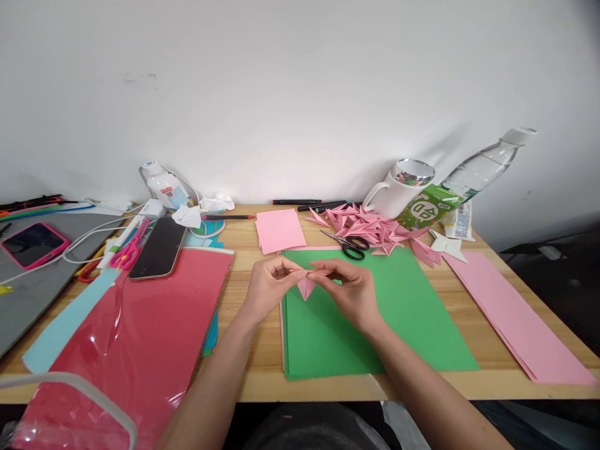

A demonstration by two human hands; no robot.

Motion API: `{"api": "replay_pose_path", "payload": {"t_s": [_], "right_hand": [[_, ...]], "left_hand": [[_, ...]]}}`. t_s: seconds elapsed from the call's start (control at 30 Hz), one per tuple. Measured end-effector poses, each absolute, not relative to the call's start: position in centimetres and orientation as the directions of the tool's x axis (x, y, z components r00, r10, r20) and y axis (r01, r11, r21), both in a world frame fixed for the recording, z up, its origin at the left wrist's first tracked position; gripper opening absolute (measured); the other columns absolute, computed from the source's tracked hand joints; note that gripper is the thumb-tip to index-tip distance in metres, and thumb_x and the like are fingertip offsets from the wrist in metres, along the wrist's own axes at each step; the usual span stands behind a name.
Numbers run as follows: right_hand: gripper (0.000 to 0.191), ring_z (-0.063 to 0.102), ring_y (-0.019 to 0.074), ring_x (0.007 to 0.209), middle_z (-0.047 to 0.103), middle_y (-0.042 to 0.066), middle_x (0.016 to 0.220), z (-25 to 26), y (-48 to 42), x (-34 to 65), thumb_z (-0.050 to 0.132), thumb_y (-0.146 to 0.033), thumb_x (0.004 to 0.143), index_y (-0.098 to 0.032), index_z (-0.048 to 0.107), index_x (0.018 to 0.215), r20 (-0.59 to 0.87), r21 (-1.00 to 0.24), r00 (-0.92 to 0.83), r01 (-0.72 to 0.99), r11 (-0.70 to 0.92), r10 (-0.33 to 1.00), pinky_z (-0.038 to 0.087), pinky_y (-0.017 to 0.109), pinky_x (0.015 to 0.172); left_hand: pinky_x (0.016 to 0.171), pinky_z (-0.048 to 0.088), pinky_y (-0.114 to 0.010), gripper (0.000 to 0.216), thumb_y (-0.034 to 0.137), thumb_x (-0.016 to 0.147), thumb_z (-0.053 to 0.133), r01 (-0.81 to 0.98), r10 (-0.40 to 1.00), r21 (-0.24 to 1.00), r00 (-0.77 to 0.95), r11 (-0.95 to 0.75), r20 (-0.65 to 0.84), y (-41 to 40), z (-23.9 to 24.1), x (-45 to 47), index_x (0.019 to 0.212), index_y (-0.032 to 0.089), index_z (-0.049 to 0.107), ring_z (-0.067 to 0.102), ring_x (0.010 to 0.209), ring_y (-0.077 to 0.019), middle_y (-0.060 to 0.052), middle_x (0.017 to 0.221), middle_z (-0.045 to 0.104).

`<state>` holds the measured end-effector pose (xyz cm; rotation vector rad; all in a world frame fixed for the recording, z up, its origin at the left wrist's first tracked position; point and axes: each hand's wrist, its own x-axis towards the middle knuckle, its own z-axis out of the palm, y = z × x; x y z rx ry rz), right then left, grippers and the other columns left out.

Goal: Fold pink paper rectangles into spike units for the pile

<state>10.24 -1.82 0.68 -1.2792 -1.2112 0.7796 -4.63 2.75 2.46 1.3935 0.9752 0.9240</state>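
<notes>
Both hands meet over a stack of green paper [394, 331] at the table's middle. Between them is a small folded piece of pink paper [306, 288], its pointed tip hanging downward. My left hand [270, 284] pinches the left part of the fold between thumb and fingers. On the other side my right hand [349, 286] grips the right part the same way. The fingers hide most of the upper edge. Just beyond lie black-handled scissors [355, 247], a heap of folded pink paper pieces [365, 224] and a stack of pink paper squares [280, 230].
A white mug [398, 190], a green packet [429, 207] and a tilted water bottle [487, 162] stand at the back right. Pink paper strips [520, 319] lie at right. At left are red paper in plastic [154, 312], a phone [159, 249] and pink scissors [130, 249].
</notes>
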Motion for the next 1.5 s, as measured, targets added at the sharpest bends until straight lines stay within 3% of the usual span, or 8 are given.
{"api": "replay_pose_path", "payload": {"t_s": [0.23,0.4,0.53,0.77,0.87,1.03,1.27,1.5], "right_hand": [[0.036,0.06,0.0118,0.059,0.067,0.0,0.07,0.5,-1.2,10.6,0.076,-0.035,0.062,-0.019,0.063,0.092,0.032,-0.99,0.207,-0.131,0.06,0.978,0.053,0.027,0.06],[0.026,0.059,0.0118,0.058,0.064,0.0,0.064,0.6,-1.3,10.8,0.077,-0.035,0.06,-0.016,0.062,0.071,0.05,-0.995,0.304,-0.068,0.074,0.951,0.051,0.026,0.059],[0.026,0.061,0.0139,0.069,0.066,0.003,0.078,0.5,-1.4,10.6,0.071,-0.036,0.069,-0.018,0.066,0.086,0.141,-0.99,0.328,0.065,0.126,0.934,0.052,0.027,0.064],[0.029,0.061,0.0129,0.063,0.064,0.002,0.073,0.4,-0.8,10.8,0.07,-0.042,0.069,-0.015,0.066,0.082,0.0,-0.992,0.208,-0.123,0.026,0.978,0.053,0.03,0.066],[0.03,0.061,0.0131,0.071,0.065,0.003,0.081,0.3,-0.8,10.8,0.076,-0.035,0.063,-0.016,0.064,0.084,0.037,-0.98,0.274,-0.176,0.088,0.961,0.052,0.029,0.071],[0.028,0.059,0.0132,0.068,0.064,0.001,0.074,0.2,-1.0,10.6,0.077,-0.032,0.062,-0.018,0.063,0.082,0.071,-0.983,0.241,-0.15,0.109,0.968,0.05,0.028,0.067],[0.028,0.06,0.0147,0.064,0.065,0.003,0.073,0.4,-1.1,10.3,0.069,-0.042,0.071,-0.016,0.062,0.079,0.015,-0.994,0.073,-0.105,0.023,0.997,0.051,0.031,0.066],[0.029,0.057,0.0116,0.055,0.059,-0.001,0.063,0.5,-1.1,10.3,0.075,-0.039,0.064,-0.017,0.059,0.074,0.021,-0.99,0.133,-0.136,0.039,0.991,0.048,0.026,0.057]], "left_hand": [[0.054,0.045,-0.022,0.013,0.024,0.062,0.07,0.034,0.962,0.999,0.273,-0.002,-0.008,2.8,2.2,-4.3,0.06,0.014,0.062,0.057,0.056,-0.0111,-0.003,0.063,0.066],[0.056,0.045,-0.024,0.017,0.028,0.064,0.072,0.069,0.957,0.997,0.291,-0.026,0.004,2.9,1.9,-4.3,0.061,0.014,0.064,0.057,0.058,-0.0122,-0.003,0.063,0.066],[0.056,0.047,-0.024,0.015,0.028,0.067,0.07,0.024,0.966,0.996,0.247,-0.084,0.076,2.8,1.9,-4.1,0.062,0.015,0.064,0.059,0.059,-0.013,-0.004,0.069,0.068],[0.084,0.05,-0.032,0.008,0.021,0.066,0.071,-0.063,0.946,0.978,0.25,-0.197,0.207,2.6,1.6,-3.8,0.07,0.015,0.068,0.063,0.096,-0.0209,-0.01,0.095,0.068],[0.078,0.053,-0.03,0.015,0.023,0.062,0.075,-0.083,0.959,0.983,0.222,-0.163,0.177,2.6,1.5,-3.7,0.07,0.014,0.065,0.063,0.098,-0.0218,-0.011,0.116,0.061],[0.046,0.049,-0.024,0.036,0.029,0.063,0.074,-0.131,0.947,0.986,0.314,0.107,-0.061,2.8,1.5,-3.9,0.092,0.014,0.058,0.06,0.048,-0.0118,-0.003,0.076,0.068],[0.053,0.046,-0.022,0.016,0.024,0.067,0.068,-0.141,0.927,0.979,0.363,0.151,-0.09,2.8,1.9,-4.0,0.075,0.012,0.062,0.058,0.056,-0.011,-0.001,0.065,0.065],[0.051,0.039,-0.021,0.019,0.02,0.061,0.067,-0.112,0.882,0.948,0.413,0.298,-0.228,3.1,1.8,-4.3,0.077,0.011,0.065,0.056,0.059,-0.0119,-0.003,0.067,0.066]]}}
